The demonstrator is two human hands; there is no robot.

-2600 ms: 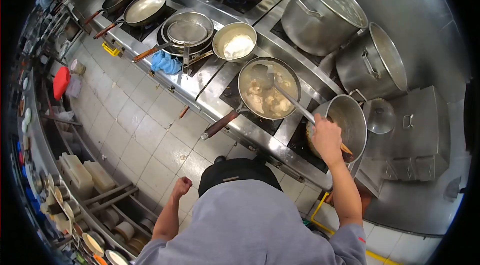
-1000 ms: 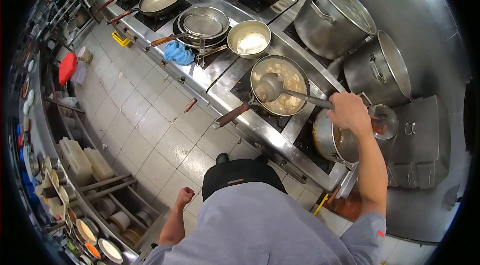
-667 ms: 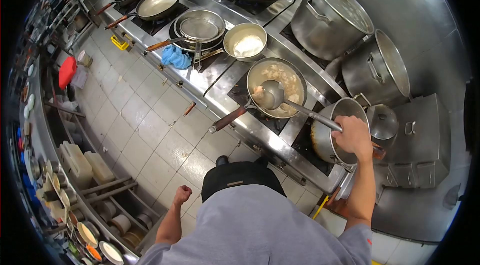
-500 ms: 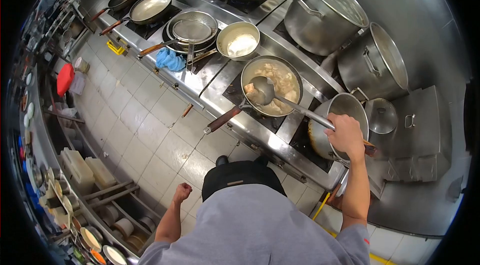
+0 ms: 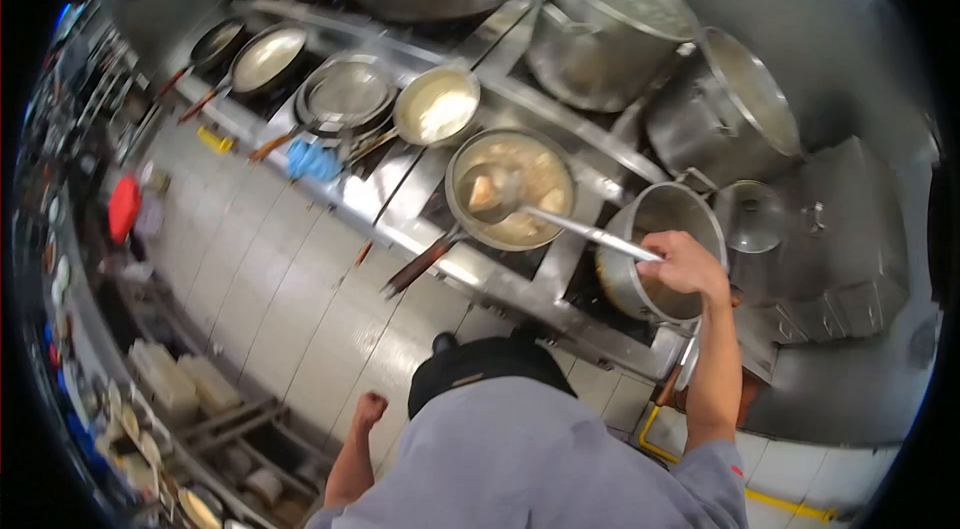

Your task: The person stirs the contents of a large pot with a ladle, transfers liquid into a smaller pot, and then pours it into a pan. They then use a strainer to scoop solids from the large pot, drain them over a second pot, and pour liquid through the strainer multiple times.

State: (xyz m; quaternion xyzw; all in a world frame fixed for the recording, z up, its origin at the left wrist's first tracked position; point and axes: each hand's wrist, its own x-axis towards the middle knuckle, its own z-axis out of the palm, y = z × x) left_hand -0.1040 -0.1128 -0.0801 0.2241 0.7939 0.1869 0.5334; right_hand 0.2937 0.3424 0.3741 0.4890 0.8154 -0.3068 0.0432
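My right hand is closed around the handle of a long metal ladle. The ladle's bowl sits in a pan of cloudy liquid with pale chunks. One chunk shows in the bowl. The pan rests on the stove, its dark handle pointing toward the floor side. Beneath my right hand stands a large metal pot, partly covered by the hand and forearm. My left hand hangs low over the floor beside my body, curled into a fist with nothing visible in it.
Left along the stove are a pot of pale liquid, strainers, a blue cloth and a frying pan. Two tall stockpots stand behind. Shelving with plastic containers is at lower left.
The head view has shifted, so the stove and pans appear further left. The ladle's bowl has moved slightly within the pan, and a chunk now shows more clearly in it. Both hands stay closed.
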